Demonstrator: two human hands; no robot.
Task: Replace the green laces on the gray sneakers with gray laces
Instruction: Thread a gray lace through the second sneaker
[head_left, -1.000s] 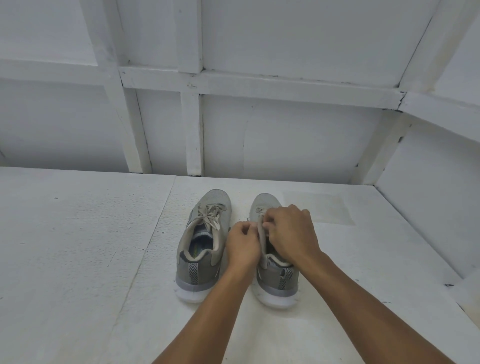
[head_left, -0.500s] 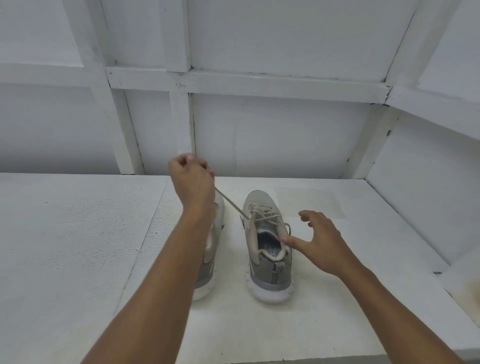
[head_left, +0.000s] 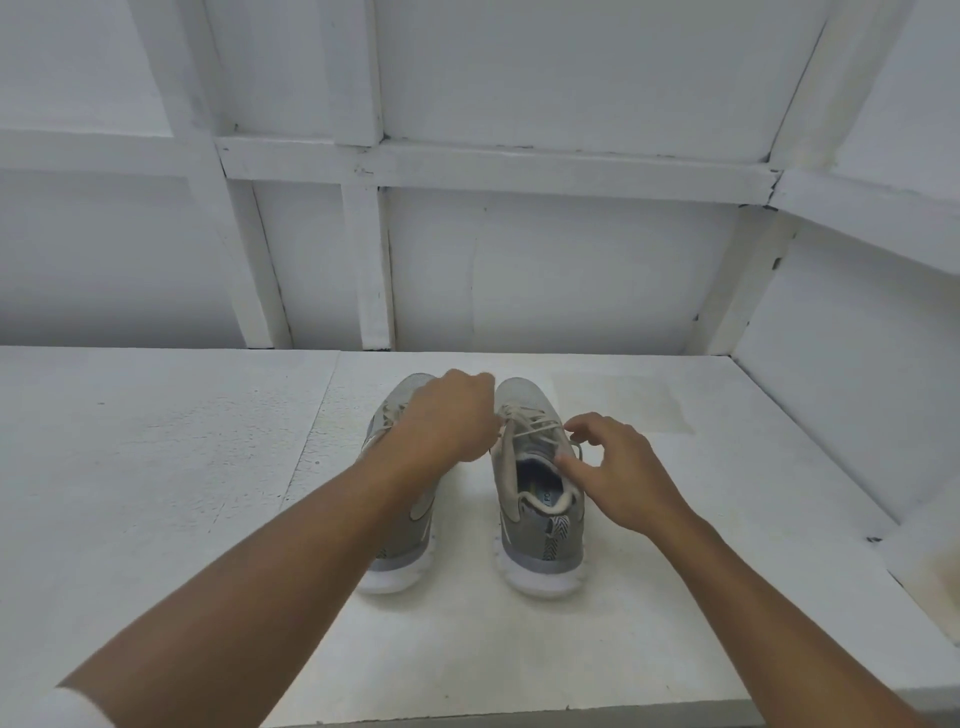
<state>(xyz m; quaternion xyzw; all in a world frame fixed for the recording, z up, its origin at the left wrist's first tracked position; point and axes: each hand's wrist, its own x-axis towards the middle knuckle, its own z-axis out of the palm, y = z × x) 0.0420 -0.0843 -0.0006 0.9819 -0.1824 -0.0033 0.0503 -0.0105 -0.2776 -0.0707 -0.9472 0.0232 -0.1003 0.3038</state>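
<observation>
We take the R sneaker (head_left: 540, 525) as our marker. It stands upright on the white counter (head_left: 156, 467), toe away from us, pale-soled heel nearest. Just left of it, not touching, stands the L sneaker (head_left: 408, 530), same way round and partly hidden under a forearm.

The L hand (head_left: 447, 415) sits at the marker's front-left edge, fingers curled in tight. The pale lace (head_left: 535, 423) of the R sneaker runs straight into those fingers, so we read it as pinched (the fingertips themselves are hidden behind the knuckles). The lace lies loosely across the marker's upper eyelets.

The R hand (head_left: 618, 467) is at the marker's right side, thumb tip on the collar rim, other fingers loosely bent and spread above the lace, gripping nothing. The hands are apart, w/ the marker's throat between them. Behind the marker rises a white panelled wall (head_left: 571, 270).
</observation>
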